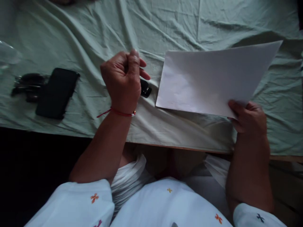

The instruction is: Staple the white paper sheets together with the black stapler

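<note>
My right hand (249, 118) grips a white sheet of paper (203, 78) by its near right edge, thumb on top. The sheet's left part lies low over the cloth, and its far right corner is lifted. To the left of the paper my left hand (124, 74) is raised above the cloth, fingers curled in and thumb up, with nothing visible in it. A red string bracelet (120, 112) circles that wrist. Partly hidden behind the left hand lies a small black object (145, 89) with a shiny end; its kind I cannot make out.
A pale green cloth (165, 19) with wrinkles covers the table. Toward the left lies a black phone (58, 93), beside a dark, blurred object with shiny parts (29, 85). Something clear and transparent (8, 53) stands at the left edge. The table's front edge (177, 147) runs before my body.
</note>
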`<act>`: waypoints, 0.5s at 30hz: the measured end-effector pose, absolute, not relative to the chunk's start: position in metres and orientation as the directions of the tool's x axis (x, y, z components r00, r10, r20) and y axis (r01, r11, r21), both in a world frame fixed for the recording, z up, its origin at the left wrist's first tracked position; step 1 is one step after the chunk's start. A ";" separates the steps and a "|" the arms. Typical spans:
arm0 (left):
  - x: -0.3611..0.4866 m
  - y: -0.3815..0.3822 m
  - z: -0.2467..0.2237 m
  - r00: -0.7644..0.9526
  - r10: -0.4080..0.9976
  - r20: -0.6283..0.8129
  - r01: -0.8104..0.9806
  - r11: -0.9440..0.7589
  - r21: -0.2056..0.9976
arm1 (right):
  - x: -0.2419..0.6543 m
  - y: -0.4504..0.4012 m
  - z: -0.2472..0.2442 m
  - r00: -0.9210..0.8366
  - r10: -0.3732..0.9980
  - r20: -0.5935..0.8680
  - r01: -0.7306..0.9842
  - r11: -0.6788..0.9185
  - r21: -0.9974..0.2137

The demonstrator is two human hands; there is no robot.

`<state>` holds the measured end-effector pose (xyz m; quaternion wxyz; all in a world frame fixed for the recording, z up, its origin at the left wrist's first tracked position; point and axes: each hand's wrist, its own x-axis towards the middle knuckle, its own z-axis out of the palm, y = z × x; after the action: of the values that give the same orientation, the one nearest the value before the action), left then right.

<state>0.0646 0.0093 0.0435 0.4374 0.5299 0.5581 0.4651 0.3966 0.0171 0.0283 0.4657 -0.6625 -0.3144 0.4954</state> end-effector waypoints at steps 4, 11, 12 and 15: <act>0.059 0.010 0.042 -0.371 0.913 0.170 0.213 -0.094 0.972 | 0.382 0.013 0.035 0.273 0.880 -0.388 -0.033 -0.394 -0.918; 0.058 0.016 0.038 -0.598 0.736 0.317 0.287 -0.173 0.942 | 0.372 0.007 0.023 0.224 0.915 -0.336 -0.032 -0.338 -0.941; 0.057 0.017 0.037 -0.596 0.739 0.314 0.286 -0.170 0.943 | 0.372 0.006 0.021 0.221 0.920 -0.323 -0.032 -0.324 -0.945; 0.053 0.018 0.035 -0.590 0.743 0.317 0.297 -0.165 0.941 | 0.371 0.005 0.015 0.217 0.930 -0.297 -0.051 -0.293 -0.955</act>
<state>0.0534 0.0185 0.0346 0.1745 0.4178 0.6219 0.6389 0.3710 0.0050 0.0152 0.4764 -0.6175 -0.3560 0.5148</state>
